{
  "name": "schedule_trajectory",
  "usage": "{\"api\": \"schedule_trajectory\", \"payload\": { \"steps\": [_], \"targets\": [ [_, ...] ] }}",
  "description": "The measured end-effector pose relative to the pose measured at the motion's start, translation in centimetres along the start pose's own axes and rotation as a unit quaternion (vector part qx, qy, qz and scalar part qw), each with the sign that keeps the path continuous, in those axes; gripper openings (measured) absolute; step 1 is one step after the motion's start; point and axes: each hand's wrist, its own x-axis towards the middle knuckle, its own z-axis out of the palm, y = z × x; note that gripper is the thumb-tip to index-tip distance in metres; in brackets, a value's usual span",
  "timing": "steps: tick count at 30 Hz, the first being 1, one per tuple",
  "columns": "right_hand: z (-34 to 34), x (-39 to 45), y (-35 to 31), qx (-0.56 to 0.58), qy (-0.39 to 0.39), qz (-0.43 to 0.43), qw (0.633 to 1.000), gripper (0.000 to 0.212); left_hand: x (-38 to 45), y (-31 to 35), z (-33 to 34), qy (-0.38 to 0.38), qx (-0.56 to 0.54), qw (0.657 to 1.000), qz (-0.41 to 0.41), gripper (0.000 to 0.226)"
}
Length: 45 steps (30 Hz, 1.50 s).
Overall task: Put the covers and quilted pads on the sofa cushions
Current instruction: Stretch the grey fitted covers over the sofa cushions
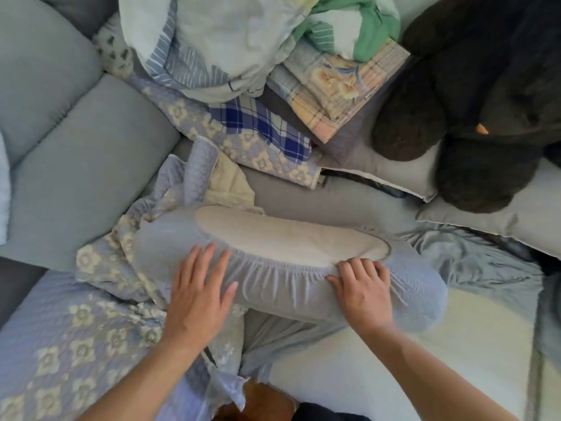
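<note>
A head-worn camera looks down on a grey-blue sofa point(69, 165) strewn with bedding. Lying across the seat in the middle is a sofa cushion point(288, 238), turned so its cream underside faces up. A pale blue elasticated cover point(273, 287) is stretched round it, and the gathered elastic hem frames an oval of bare cushion. It seems to lie underside-up so the hem can be worked evenly round the edges.

The left hand point(202, 287) lies flat on the cover near the cushion's left end, fingers straight and spread, holding nothing; it appears to steady the cushion and smooth the cloth. The right hand point(364, 287) rests at the hem towards the right end with fingers curled over the gathered edge. This grip on the cover looks meant to tug the elastic further inward.

A quilted pad point(69, 335) with cream flowers on lilac lies crumpled at the sofa's front left edge, within reach for fitting later. Towards the sofa's back sit a heap of folded bedding point(249, 56) and, at the back right corner, a dark plush toy point(473, 101), likely pushed aside for working room.
</note>
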Motion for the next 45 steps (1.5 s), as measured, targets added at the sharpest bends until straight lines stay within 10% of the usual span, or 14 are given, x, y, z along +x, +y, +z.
{"api": "schedule_trajectory", "payload": {
  "steps": [5,9,23,34,45],
  "targets": [
    [1.2,-1.2,-0.7,0.023,0.054,0.021,0.998,0.019,5.0,-0.8,3.6,-0.106,0.072,0.977,0.171,0.061],
    [1.7,-2.3,-1.5,0.017,0.069,0.013,0.997,0.019,6.4,-0.2,5.7,-0.076,0.046,0.965,0.248,0.021],
    [-11.7,-0.8,-7.1,0.038,0.131,-0.106,0.985,0.017,-0.7,-2.1,-5.7,0.057,-0.005,0.985,0.160,0.017],
    [-10.0,-5.7,-43.5,0.133,0.109,-0.457,0.873,0.017,-34.9,-26.0,-10.6,0.171,0.095,0.967,-0.166,0.010],
    [-0.5,-12.7,-76.0,0.176,0.028,-0.582,0.794,0.020,-55.4,-47.4,-9.9,0.142,0.107,0.928,-0.326,0.018]
  ]
}}
